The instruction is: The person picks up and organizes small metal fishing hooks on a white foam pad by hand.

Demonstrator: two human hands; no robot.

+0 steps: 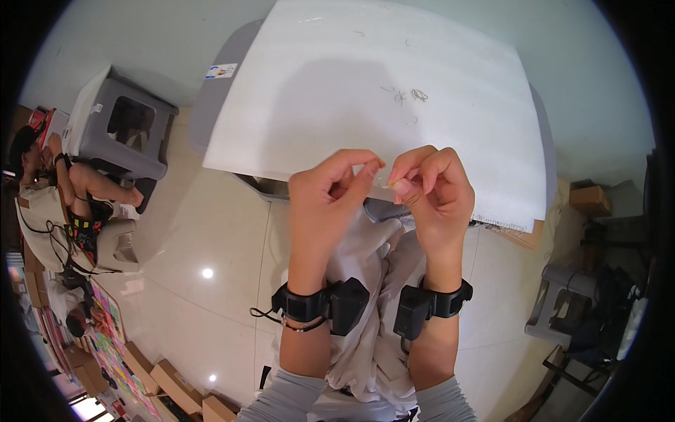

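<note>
My left hand (332, 186) is closed in a pinch, thumb against index finger; whatever it holds is too small to make out. Just to its right, my right hand (432, 183) also pinches, with a tiny pale, thin bit at its fingertips that I cannot identify. Both are in front of a white sheet (478, 112) laid over a grey table (214, 91). Small dark wire-like curls (420, 95) lie scattered on the sheet, some in a loose cluster. A row of similar fine pieces (499, 227) runs along the sheet's near right edge. Black devices are strapped on both wrists.
At left, a seated person (84, 190) is beside a grey stool (126, 126). Another person (77, 316) is lower left, near cardboard boxes (172, 383) and a colourful mat. At right are a cardboard box (590, 202), a grey stool (545, 313) and dark bags (598, 337).
</note>
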